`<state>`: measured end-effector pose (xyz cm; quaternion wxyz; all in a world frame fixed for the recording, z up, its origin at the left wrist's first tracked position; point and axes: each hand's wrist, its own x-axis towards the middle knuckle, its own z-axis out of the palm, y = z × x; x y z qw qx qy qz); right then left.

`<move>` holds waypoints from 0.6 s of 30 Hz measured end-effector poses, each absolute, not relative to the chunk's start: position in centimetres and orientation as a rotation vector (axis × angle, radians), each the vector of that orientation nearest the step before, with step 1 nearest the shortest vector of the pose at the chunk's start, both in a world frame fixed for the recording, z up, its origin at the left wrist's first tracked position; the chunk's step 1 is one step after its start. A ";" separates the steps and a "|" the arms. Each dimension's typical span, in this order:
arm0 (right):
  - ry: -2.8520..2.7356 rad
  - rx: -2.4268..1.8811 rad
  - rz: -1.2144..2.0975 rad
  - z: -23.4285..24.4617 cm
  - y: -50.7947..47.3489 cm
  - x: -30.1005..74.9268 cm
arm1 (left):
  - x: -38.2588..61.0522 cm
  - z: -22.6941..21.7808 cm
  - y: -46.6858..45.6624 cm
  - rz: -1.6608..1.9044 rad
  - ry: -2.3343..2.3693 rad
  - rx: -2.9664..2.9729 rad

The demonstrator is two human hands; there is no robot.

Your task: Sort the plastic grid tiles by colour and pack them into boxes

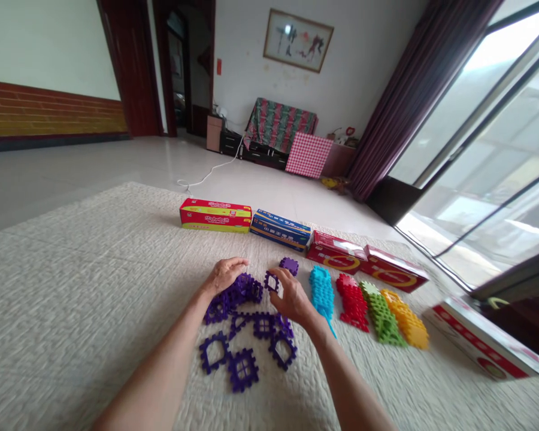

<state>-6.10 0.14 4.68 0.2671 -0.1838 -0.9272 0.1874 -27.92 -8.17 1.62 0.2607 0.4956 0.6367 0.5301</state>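
Observation:
My right hand (pixel 293 297) has its thumb and fingers round a small purple square-frame building piece (pixel 272 281), held upright. My left hand (pixel 227 275) is over the back of a heap of purple building pieces (pixel 238 290), its fingers stretched out and nothing visible in them. Nearer to me lie loose purple pieces with notched edges: an open frame (pixel 214 353), a window-grid square (pixel 243 370) and a frame with an arched opening (pixel 282 351). Just beyond my right hand is a solid purple square (pixel 289 266).
Right of my hand lie rows of blue (pixel 322 292), red (pixel 353 303), green (pixel 383 316) and yellow (pixel 406 319) pieces. A red-yellow box (pixel 215 215), a blue box (pixel 281 229) and two dark red boxes (pixel 336 251) line the back. A white-red box (pixel 485 338) stands far right.

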 end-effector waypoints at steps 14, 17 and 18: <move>-2.449 -0.767 0.288 5.8 7.9 -5.7 | -27.0 1.5 -7.7 1.510 1.560 1.182; -2.397 -0.750 0.267 5.7 7.8 -5.9 | -27.0 1.6 -7.7 1.520 1.543 1.167; -2.368 -0.730 0.265 5.8 7.3 -5.9 | -26.9 1.6 -7.7 1.529 1.527 1.157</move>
